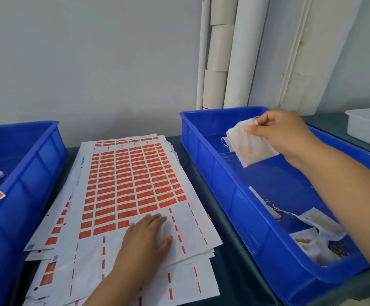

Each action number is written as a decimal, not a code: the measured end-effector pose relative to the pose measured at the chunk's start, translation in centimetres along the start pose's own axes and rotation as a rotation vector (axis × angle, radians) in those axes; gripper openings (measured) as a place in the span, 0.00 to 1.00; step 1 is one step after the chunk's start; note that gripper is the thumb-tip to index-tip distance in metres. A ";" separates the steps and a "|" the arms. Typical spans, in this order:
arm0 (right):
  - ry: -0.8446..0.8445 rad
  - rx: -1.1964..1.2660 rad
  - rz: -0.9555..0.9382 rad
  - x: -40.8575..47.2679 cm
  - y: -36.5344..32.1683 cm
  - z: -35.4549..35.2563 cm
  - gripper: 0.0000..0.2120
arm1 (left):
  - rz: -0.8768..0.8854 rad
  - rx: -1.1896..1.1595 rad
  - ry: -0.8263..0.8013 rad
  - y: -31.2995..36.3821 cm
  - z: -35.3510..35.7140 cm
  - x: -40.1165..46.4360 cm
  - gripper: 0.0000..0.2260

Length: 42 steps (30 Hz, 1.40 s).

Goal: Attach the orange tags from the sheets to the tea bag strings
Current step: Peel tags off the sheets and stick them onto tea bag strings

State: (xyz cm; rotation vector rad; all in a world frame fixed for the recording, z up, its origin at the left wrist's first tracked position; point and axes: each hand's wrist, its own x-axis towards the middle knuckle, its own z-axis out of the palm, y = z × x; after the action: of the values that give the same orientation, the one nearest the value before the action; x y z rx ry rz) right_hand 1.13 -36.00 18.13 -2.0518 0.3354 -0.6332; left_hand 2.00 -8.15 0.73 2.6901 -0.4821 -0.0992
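Judging by how many orange tags (133, 180) are left on the top sheet (135, 195), this job is maybe partway through at best. The near rows are peeled bare, but most of the grid is full, and there's a whole stack of sheets under it. The left bin (25, 173) has a small heap of what look like finished bags with tags on, mostly cut off at the frame edge. The right bin (257, 217) only has a few untagged tea bags (318, 237) at the near end, so that supply looks nearly used up.

The right hand (283, 135) is pinching one tea bag (249, 146) by its top corner, lifted over the far end of the right bin with its string hanging loose. The left hand (146, 239) lies flat with fingers straight on the sheet, holding nothing, right by the remaining tags.
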 end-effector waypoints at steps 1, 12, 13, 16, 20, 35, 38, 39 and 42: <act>-0.001 0.037 -0.016 -0.1 -1.3 1.0 0.08 | -0.021 -0.082 0.018 0.2 -0.8 0.2 0.24; -0.481 0.167 -0.024 -5.8 -3.1 16.8 0.05 | -0.217 -1.125 0.191 -2.1 -9.9 3.9 0.14; -0.532 0.185 0.005 -6.4 -2.4 17.8 0.05 | -0.228 -1.135 0.157 -2.5 -9.9 4.0 0.14; -0.646 0.214 0.058 -7.6 -0.5 20.3 0.03 | -0.178 -1.035 0.113 -3.8 -8.3 3.8 0.15; -0.663 0.246 0.047 -8.7 1.4 21.9 0.04 | -0.122 -0.987 0.133 -4.7 -6.1 3.2 0.05; -0.650 0.275 -0.023 -8.9 3.3 22.2 0.06 | -0.226 -1.147 0.256 -4.6 -5.0 4.0 0.17; -0.676 0.336 0.018 -9.0 3.2 22.0 0.06 | -0.220 -1.417 0.123 -5.2 -5.3 4.1 0.22; -0.691 0.368 0.032 -9.1 3.2 21.9 0.06 | -0.215 -1.510 0.095 -5.4 -5.4 4.1 0.22; -0.728 0.429 0.086 -9.5 2.9 21.9 0.05 | -0.224 -1.706 0.078 -5.6 -5.7 4.0 0.22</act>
State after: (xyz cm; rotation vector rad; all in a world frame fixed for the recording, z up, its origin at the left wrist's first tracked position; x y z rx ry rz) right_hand 5.49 -17.58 3.22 -1.6989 -0.1327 0.1164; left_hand 8.35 -2.55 3.69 1.0383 0.0340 -0.2938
